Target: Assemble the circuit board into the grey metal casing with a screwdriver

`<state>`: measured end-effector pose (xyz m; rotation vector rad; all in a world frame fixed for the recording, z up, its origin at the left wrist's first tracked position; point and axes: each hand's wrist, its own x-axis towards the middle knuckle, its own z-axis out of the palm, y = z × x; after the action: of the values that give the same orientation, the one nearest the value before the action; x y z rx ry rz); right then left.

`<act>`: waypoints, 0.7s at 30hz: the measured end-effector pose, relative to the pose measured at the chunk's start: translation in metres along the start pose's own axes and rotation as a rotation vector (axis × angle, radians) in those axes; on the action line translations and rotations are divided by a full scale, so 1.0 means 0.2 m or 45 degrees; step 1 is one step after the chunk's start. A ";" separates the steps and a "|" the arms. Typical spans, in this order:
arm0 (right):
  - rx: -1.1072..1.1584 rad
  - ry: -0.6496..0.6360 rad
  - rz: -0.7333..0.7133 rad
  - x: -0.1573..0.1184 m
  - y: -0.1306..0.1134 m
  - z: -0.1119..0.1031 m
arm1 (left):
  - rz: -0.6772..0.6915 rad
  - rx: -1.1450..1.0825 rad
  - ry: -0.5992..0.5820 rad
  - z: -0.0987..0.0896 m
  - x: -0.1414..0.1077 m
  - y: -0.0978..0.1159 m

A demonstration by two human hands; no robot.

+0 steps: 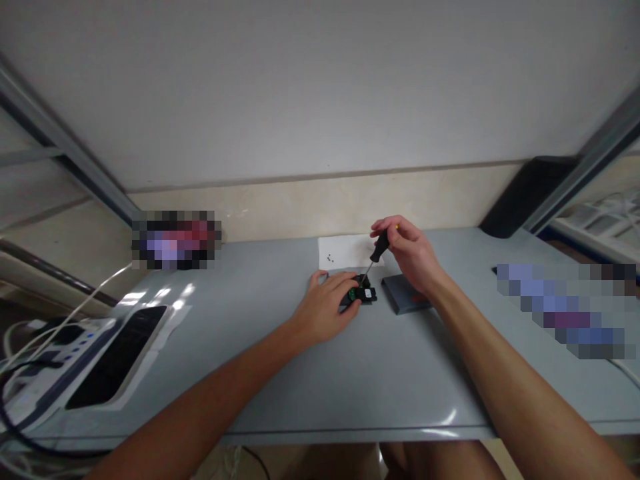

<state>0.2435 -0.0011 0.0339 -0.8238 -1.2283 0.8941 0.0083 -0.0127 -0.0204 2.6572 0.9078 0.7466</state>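
Note:
A small black device (367,294) with a green circuit part and a white label lies on the grey desk. My left hand (327,303) is closed around its left side, fingers pressing on it. Above and to the right, my right hand (407,247) grips a black screwdriver (381,245) by its handle. The shaft slants down to the left, and its tip reaches the device; the exact contact point is too small to tell. Behind the device, several tiny dark pieces, perhaps screws, sit on a white paper (345,252).
A dark grey box (404,297) lies beneath my right wrist. At the left are a phone (120,357) and a power strip (75,360) with cables. A black cylinder (530,193) leans at the back right. Blurred objects lie at both sides.

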 end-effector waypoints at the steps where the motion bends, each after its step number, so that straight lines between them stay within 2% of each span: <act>1: -0.027 0.018 -0.008 0.00 0.00 -0.01 | 0.000 -0.001 -0.001 0.00 0.00 0.00; 9: 0.072 -0.041 0.028 0.01 0.00 -0.02 | -0.006 -0.012 -0.015 -0.01 0.00 0.00; 15: 0.008 0.012 0.001 0.01 0.00 -0.03 | -0.010 -0.022 -0.015 -0.01 0.00 0.01; 21: 0.082 -0.124 0.035 0.00 -0.03 -0.01 | -0.010 -0.019 -0.016 -0.01 0.00 0.00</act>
<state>0.2456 -0.0032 0.0384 -0.7546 -1.2683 1.0010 0.0080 -0.0126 -0.0190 2.6408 0.9059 0.7313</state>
